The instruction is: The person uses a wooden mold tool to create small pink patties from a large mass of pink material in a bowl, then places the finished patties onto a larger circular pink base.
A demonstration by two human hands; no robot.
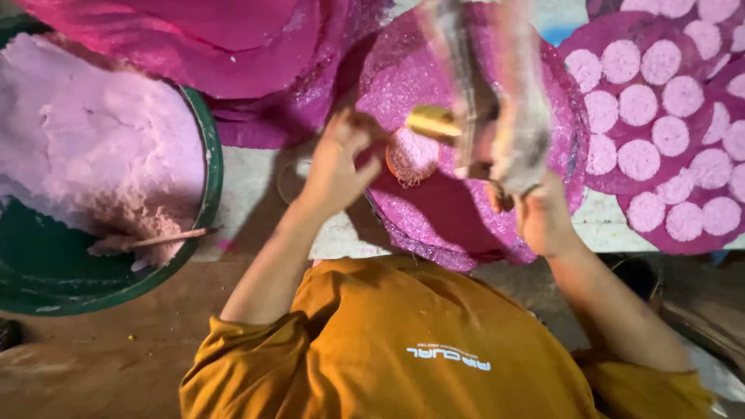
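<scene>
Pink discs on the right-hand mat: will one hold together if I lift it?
Probably fragile: the pink discs look thin and grainy, like the crumbly pink mass in the green basin. Likely light, lying flat, so unlikely to roll.

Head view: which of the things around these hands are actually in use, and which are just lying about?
In use:
- left hand holding the yellow block
- small round mould, filled with pink powder
- right hand gripping the blurred grey object
- pink disc under them

Lying about:
- green basin of pink powder
- wooden stick
- pale round cakes
- stacked pink discs
</scene>
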